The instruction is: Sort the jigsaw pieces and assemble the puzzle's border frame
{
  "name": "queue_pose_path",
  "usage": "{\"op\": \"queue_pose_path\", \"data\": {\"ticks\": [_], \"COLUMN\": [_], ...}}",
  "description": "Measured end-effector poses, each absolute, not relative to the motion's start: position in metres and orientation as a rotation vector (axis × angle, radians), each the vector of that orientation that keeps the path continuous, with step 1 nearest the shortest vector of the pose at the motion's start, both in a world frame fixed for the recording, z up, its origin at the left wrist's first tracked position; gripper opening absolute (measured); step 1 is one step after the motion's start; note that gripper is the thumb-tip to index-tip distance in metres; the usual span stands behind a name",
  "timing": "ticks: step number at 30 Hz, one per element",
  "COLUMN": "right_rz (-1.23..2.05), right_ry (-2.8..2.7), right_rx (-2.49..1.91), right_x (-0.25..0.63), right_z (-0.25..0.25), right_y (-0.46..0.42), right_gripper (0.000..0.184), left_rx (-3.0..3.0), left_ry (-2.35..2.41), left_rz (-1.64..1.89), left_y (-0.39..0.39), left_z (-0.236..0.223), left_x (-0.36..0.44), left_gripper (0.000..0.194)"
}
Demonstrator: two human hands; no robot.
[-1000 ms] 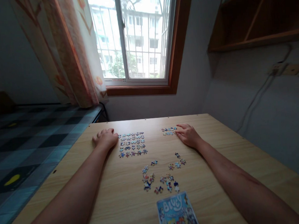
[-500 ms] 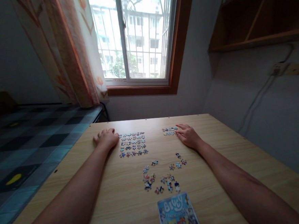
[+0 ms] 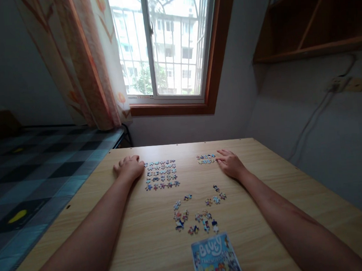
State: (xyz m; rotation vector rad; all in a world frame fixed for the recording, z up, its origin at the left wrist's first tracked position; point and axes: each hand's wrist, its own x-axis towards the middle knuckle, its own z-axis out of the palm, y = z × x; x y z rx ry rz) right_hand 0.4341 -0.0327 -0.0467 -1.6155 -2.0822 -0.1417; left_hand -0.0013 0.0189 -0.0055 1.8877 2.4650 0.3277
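Observation:
My left hand rests on the wooden table with its fingers loosely bent and apart, its inner side at the left edge of a grid of jigsaw pieces set out in several rows. Nothing shows in its grasp. On the other side, my right hand lies with fingers stretched out, their tips beside the right end of two short rows of jigsaw pieces. Nearer to me several loose jigsaw pieces are scattered, a few of them close together or overlapping.
A blue puzzle box marked "Bluey" lies at the table's near side. To the left is a bed with a checked cover. A window and a curtain are behind the table; a wooden shelf hangs at upper right.
My right hand has slid slightly right, so its fingertips have moved off the end of the two short rows. My left hand and the pieces stay in place.

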Motion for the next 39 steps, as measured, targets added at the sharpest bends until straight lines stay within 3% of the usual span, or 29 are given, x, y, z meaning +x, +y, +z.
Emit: {"op": "queue_pose_path", "data": {"ticks": [39], "right_rz": [-0.179], "right_ry": [-1.937], "right_rx": [-1.517], "right_x": [0.426], "right_z": [-0.032], "right_y": [-0.044], "right_gripper": [0.031], "left_rx": [1.886], "left_ry": [2.468], "left_rz": [0.370], "left_y": [0.020], "left_z": [-0.008], "left_x": [0.000], "left_gripper": [0.056]}}
